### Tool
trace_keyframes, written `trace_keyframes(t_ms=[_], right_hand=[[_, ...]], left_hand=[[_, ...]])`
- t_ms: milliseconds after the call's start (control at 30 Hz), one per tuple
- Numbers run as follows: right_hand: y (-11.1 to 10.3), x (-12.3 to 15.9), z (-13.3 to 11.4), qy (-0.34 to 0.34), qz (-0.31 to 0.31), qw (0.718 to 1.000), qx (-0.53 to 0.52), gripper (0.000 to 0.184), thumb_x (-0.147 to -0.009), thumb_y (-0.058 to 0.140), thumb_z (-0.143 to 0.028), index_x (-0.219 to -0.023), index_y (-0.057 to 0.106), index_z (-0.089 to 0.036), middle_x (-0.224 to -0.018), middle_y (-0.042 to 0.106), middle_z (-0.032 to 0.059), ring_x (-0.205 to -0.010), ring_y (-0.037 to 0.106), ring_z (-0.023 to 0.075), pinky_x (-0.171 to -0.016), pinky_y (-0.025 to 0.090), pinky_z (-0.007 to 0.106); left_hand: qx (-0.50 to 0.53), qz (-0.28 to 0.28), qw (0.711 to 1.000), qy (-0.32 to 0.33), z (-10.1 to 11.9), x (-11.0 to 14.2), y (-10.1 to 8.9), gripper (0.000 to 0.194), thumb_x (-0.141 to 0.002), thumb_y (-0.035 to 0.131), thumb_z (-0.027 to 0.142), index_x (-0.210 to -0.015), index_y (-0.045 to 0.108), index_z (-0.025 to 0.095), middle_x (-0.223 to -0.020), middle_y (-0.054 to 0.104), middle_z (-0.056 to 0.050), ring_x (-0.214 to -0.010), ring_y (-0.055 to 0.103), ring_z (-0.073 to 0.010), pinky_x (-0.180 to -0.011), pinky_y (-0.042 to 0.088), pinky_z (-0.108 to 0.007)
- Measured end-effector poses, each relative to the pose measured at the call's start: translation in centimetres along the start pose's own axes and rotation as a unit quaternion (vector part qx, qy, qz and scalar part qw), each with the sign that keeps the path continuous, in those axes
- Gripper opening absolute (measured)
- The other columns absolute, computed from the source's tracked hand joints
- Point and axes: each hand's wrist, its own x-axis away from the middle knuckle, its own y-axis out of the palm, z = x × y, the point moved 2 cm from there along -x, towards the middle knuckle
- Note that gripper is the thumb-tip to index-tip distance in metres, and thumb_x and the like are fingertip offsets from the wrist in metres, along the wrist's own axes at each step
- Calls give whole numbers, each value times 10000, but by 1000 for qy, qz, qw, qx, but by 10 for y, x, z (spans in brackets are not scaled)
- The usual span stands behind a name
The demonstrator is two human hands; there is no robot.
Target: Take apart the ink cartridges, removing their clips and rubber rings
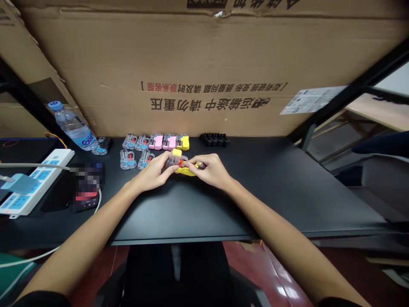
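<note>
Both my hands meet over the middle of the black table [255, 196]. My left hand [153, 172] pinches a small clear plastic piece with a yellow cap and a red part inside [177, 157]. My right hand [212, 169] holds a flat yellow plastic piece [187, 172] against it, fingertips touching. Just beyond my hands lies a row of similar small pieces: clear ones [136, 142], pink ones [162, 142] and a yellow one [184, 143]. Two more clear pieces [128, 159] lie in front of that row, left of my left hand.
A black ridged part [214, 139] lies behind my right hand. A water bottle [73, 126] lies at the back left, a white power strip [30, 183] and a dark phone-like object [84, 187] at the left. A large cardboard box [207, 64] walls the back.
</note>
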Motion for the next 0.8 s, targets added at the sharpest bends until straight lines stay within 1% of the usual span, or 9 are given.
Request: trace_keyframes(t_ms=[133,233,333,567,633,733,800], right_hand=[[-1,0,0,4,1,1000,8,318,-1000,648,-384,-867,851,-178,-674,757,45,-528,542,134,-566,408,292],[-1,0,0,3,3,1000,9,316,-997,649,-378,-866,853,-176,-664,749,44,-526,540,134,-567,408,293],[-2,0,-2,0,6,1000,3,318,-998,646,-374,-868,856,-173,-668,752,48,-519,537,132,-558,400,294],[-4,0,-4,14,7,1000,9,339,-996,642,-401,-865,859,-175,-695,764,57,-551,559,147,-558,407,298],[-5,0,-2,24,20,999,8,363,-997,648,-422,-833,852,-170,-662,735,47,-544,533,141,-548,390,297],[-7,0,1,54,49,997,13,395,-992,659,-460,-807,845,-165,-561,619,11,-513,431,126,-517,322,299],[-8,0,2,63,55,996,16,390,-986,659,-464,-829,853,-164,-540,571,-2,-509,386,122,-512,291,303]], left_hand=[[-52,21,998,22,0,0,-1,204,-1076,571,347,-1221,598,205,-1208,712,-113,-1063,699,-251,-927,586,-406],[-68,27,997,36,0,0,-1,167,-1078,570,336,-1178,593,205,-1167,676,-101,-1062,670,-244,-945,576,-399],[-70,30,996,41,1,1,0,169,-1081,566,326,-1193,578,201,-1146,658,-97,-1051,659,-240,-944,571,-391],[-81,43,995,45,3,2,0,203,-1082,572,344,-1234,573,209,-1189,660,-112,-1072,658,-250,-923,576,-391],[-90,62,993,50,2,2,-3,209,-1074,585,334,-1242,572,210,-1200,666,-118,-1088,661,-254,-928,574,-393],[-92,93,990,46,1,1,-9,204,-1067,595,333,-1229,586,210,-1179,677,-117,-1069,674,-256,-910,574,-396],[-72,94,993,29,-2,0,-10,198,-1074,582,350,-1210,597,206,-1150,687,-108,-1010,700,-244,-892,580,-392]])
